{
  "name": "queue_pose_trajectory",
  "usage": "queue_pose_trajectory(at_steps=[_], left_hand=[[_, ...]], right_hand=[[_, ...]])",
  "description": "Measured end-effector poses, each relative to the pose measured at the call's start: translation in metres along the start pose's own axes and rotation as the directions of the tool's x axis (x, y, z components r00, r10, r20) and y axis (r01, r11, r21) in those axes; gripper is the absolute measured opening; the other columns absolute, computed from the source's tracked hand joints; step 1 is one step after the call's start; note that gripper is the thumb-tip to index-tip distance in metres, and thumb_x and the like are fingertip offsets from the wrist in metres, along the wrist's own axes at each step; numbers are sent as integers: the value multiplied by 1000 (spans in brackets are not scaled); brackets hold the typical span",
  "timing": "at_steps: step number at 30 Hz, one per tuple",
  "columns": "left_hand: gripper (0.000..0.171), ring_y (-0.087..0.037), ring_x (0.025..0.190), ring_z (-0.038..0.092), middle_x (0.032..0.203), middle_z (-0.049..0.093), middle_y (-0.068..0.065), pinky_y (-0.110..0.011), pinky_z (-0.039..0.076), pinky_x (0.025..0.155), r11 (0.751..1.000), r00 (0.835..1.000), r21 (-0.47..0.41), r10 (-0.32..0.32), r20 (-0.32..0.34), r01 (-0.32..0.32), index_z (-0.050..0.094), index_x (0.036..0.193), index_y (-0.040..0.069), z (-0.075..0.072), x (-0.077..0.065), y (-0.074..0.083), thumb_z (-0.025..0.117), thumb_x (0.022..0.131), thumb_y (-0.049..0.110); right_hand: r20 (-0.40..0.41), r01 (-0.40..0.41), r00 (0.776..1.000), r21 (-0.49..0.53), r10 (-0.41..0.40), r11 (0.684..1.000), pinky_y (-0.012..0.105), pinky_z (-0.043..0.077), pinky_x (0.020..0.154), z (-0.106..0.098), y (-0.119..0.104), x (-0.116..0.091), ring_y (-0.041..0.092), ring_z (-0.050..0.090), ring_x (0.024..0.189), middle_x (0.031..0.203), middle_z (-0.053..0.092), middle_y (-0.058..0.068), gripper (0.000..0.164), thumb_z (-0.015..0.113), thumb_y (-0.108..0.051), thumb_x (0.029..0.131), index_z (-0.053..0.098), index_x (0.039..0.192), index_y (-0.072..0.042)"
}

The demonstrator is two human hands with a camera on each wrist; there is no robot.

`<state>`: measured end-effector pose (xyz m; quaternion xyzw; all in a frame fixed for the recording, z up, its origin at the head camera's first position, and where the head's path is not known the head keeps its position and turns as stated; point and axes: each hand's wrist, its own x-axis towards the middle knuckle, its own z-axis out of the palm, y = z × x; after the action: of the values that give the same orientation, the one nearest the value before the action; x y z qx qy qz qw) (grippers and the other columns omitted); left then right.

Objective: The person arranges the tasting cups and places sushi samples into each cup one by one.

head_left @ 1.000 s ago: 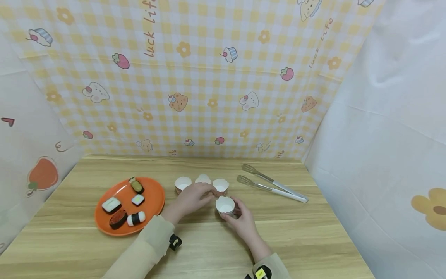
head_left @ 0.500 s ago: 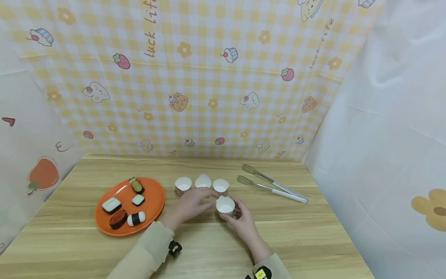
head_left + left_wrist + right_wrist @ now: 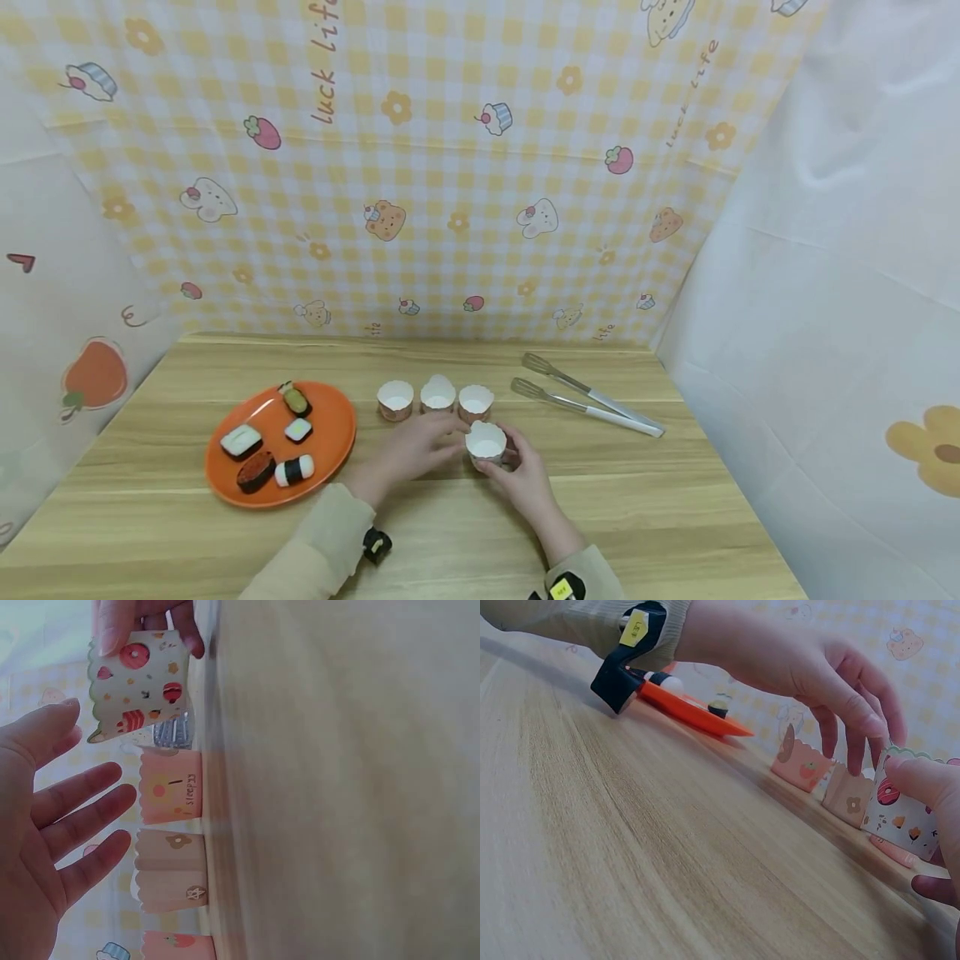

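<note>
My right hand [image 3: 525, 479] holds a white paper cupcake cup [image 3: 486, 442], thumb and fingers on its sides; the left wrist view shows doughnut and cake prints on it. My left hand [image 3: 420, 446] hovers to the left of that cup, fingers loosely spread and holding nothing. In the left wrist view its fingers [image 3: 101, 859] are apart from every cup. Behind the hands three more cups stand in a row: a pink one [image 3: 395, 404] at left, a beige one [image 3: 437, 394] in the middle, and a pink "sleepyy" one [image 3: 172, 787] at right.
An orange oval plate [image 3: 337, 417] at left bears several sushi pieces, among them a rice piece with a black band [image 3: 294, 471]. Metal tongs with white handles [image 3: 622, 417] lie spread at the back right. A checked cloth [image 3: 450, 167] rises behind the table.
My left hand has drawn back toward me from the row, uncovering more of the left and middle cups. The right hand and its cup have stayed put.
</note>
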<state>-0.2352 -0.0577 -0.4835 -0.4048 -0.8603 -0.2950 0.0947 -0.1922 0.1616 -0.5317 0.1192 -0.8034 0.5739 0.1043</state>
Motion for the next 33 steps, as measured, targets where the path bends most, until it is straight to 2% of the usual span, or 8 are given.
queue_pose_trajectory(at_steps=[4, 9, 12, 19, 24, 28, 33], left_hand=[[28, -16, 105, 61, 113, 66, 0, -34, 52, 89, 1000, 1000, 13, 26, 2, -27, 68, 113, 12, 3, -1, 2, 70, 89, 26], [27, -16, 107, 60, 113, 66, 1, -34, 51, 92, 999, 999, 6, 33, -4, -33, 69, 113, 13, 5, 0, 4, 70, 89, 26], [27, -15, 108, 59, 113, 66, 2, -34, 51, 92, 1000, 1000, 7, 28, 4, -28, 69, 112, 14, 6, 0, 5, 70, 89, 26], [25, -16, 107, 59, 113, 65, 2, -34, 51, 91, 1000, 999, -2, 18, 34, -18, 69, 111, 14, 6, 0, 7, 70, 89, 25], [22, -14, 103, 60, 113, 65, 2, -32, 53, 88, 999, 998, 29, 14, 54, -16, 70, 109, 16, 7, 0, 8, 70, 89, 26], [20, -14, 102, 60, 114, 64, 2, -32, 53, 87, 999, 998, 37, 6, 63, -9, 71, 107, 17, 6, 0, 9, 69, 90, 26], [19, -14, 101, 61, 114, 64, 1, -32, 53, 86, 1000, 997, 29, -1, 74, -1, 72, 106, 17, 5, 0, 11, 69, 90, 26]], right_hand=[[12, -19, 1000, 7, 19, 1000, 31, 55, 83, 0, -6, 0, 28, 62, 100, 123, 58, 17, 66, 80, -9, 79, 48, 134, 5], [22, -10, 1000, 29, 9, 1000, 34, 55, 83, -4, -30, -3, 33, 62, 99, 121, 57, 22, 62, 78, -2, 79, 48, 132, 9], [26, -26, 999, 38, 25, 999, 34, 55, 84, -5, -41, -5, 32, 61, 99, 121, 57, 22, 61, 78, -2, 79, 48, 132, 8], [18, -15, 1000, 48, 15, 999, 39, 56, 82, -4, -40, -5, 32, 62, 96, 120, 58, 22, 63, 78, 0, 78, 47, 132, 10], [17, -7, 1000, 66, 5, 998, 45, 56, 82, -4, -39, -5, 33, 63, 93, 120, 58, 22, 62, 78, 2, 77, 48, 132, 10], [21, -11, 1000, 77, 10, 997, 45, 55, 83, -4, -38, -5, 33, 63, 95, 121, 58, 21, 62, 78, 2, 77, 49, 132, 6], [23, -1, 1000, 82, -1, 997, 45, 56, 82, -4, -38, -5, 34, 63, 95, 121, 58, 21, 62, 77, 3, 77, 49, 132, 7]])
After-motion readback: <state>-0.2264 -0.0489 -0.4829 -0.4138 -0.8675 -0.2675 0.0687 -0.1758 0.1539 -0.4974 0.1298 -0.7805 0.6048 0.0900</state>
